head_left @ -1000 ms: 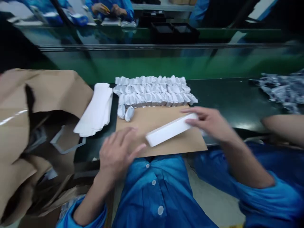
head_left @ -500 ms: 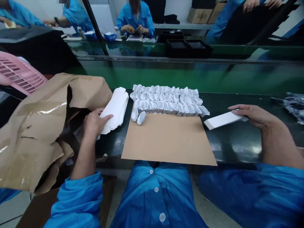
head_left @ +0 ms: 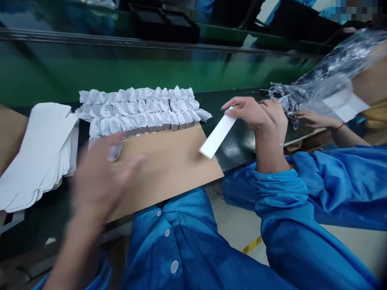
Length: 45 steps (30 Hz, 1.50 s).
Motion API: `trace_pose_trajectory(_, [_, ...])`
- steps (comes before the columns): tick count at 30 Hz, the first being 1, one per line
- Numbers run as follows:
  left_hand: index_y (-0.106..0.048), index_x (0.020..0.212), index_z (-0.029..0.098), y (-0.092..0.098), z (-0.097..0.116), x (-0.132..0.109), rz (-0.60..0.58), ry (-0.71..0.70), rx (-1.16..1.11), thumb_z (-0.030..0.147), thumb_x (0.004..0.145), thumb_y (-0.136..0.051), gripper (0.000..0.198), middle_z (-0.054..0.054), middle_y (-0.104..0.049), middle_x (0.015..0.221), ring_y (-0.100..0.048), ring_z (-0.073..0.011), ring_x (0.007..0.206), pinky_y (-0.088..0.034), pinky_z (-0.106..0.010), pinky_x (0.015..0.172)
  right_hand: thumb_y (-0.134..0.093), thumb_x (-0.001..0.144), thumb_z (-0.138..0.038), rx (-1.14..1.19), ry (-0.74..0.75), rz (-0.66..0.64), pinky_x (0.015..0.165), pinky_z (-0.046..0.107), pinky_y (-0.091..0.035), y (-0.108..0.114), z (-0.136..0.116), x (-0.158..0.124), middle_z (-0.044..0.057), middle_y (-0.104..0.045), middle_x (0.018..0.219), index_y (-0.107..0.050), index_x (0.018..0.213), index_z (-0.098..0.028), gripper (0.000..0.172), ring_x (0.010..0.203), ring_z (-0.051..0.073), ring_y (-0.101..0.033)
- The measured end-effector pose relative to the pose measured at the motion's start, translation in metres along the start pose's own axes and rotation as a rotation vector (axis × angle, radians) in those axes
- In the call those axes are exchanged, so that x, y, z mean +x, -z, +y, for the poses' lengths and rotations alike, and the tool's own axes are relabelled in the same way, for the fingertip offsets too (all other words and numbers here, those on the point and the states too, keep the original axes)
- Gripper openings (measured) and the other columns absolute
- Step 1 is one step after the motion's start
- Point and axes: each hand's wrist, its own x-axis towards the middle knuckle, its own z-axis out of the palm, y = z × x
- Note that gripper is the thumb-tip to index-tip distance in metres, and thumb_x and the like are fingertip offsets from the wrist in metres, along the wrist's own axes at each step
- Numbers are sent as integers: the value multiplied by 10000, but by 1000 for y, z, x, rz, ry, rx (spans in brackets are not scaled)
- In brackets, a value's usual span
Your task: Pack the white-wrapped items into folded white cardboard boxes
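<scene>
My right hand (head_left: 260,114) is closed on one end of a long white box (head_left: 217,135), which slants down over the right edge of a brown cardboard sheet (head_left: 172,161). My left hand (head_left: 102,177) is smeared by motion over the sheet's left part. A small white wrapped packet (head_left: 115,152) shows at its fingers, but whether they grip it I cannot tell. Rows of several white wrapped packets (head_left: 139,108) lie along the sheet's far edge. A stack of flat white box blanks (head_left: 39,149) lies to the left.
A green conveyor belt (head_left: 121,72) runs behind the dark worktable (head_left: 242,141). At the right, another person's hand (head_left: 314,119) rests by a pile of silvery plastic bags (head_left: 332,68). Black trays (head_left: 163,20) stand beyond the belt.
My left hand left the stack of blanks and swung right over the cardboard sheet. My right hand lifted the white box and tilted it. The view turned to the right.
</scene>
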Motion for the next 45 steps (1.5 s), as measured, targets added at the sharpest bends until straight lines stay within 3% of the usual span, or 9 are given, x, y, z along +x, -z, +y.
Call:
trace_pose_trajectory(5, [-176,1533,205,-109,148,19,-460,-65,-234,546,781,-699,977,-199,-479,1450,-517,-377,1278,-506,-487,951,-732,738,-312,-11,104,-387,593,230,-431,-26,-16,5,-16,-665,680,-728,971,-166,275,619,121,-578])
trace_pose_trajectory(9, [-87,1546,183,-141,182,14,-512,-77,-364,464,838,-665,956,-253,-419,1475,-487,-381,1318,-476,-500,1000,-683,814,-201,-547,86,-78,716,281,-460,-8,-22,23,39,-696,779,-721,951,-131,159,742,156,-609])
trace_pose_trajectory(15, [-255,1510,216,-67,87,14,-86,-107,-157,465,905,-549,717,-143,-277,1597,-287,-274,1465,-336,-417,1153,-597,873,-159,-644,387,623,845,372,-488,-7,-59,-1,185,-639,1181,-653,1149,-87,291,1024,239,-618])
trace_pose_trajectory(20, [-427,1425,148,44,-55,24,-21,566,365,447,867,-553,646,-208,-436,1485,-382,-374,1384,-325,-528,1111,-573,895,-193,-292,889,172,828,388,-552,-103,-76,-85,79,-727,1016,-684,1072,-232,213,947,245,-686])
trace_pose_trajectory(24, [-659,1168,178,71,-99,25,-74,697,388,465,786,-640,478,-211,-685,1131,-601,-418,1113,-457,-549,921,-543,926,-208,-85,900,-216,840,369,-556,-192,-90,-127,78,-738,965,-703,1020,-238,188,913,232,-695])
trace_pose_trajectory(33, [-507,1346,138,75,-58,21,265,609,65,364,858,-538,538,-159,-672,1146,-626,-305,1097,-475,-483,972,-577,913,-305,220,453,-235,847,364,-541,-241,-115,-111,84,-697,1137,-602,1228,-226,325,971,220,-676])
trace_pose_trajectory(36, [-622,1146,153,45,-9,-9,163,501,-222,473,869,-527,434,-99,-716,983,-693,-227,875,-576,-352,769,-610,889,-366,500,300,-170,894,348,-536,-233,-123,-107,111,-590,1344,-407,1420,-206,590,1116,223,-632])
trace_pose_trajectory(39, [-664,1021,176,24,27,-49,-14,443,-492,507,813,-631,392,-69,-736,887,-715,-214,777,-599,-324,689,-547,921,-279,493,344,-213,901,331,-520,-211,-121,-107,73,-665,1229,-509,1333,-198,421,1065,207,-650])
trace_pose_trajectory(45, [-674,970,158,59,25,-61,-141,543,-726,436,794,-709,331,-33,-726,743,-689,-175,595,-598,-288,597,-575,928,-256,-148,657,-452,955,426,-486,-161,-101,-121,95,-661,1234,-548,1347,-206,423,1115,267,-623])
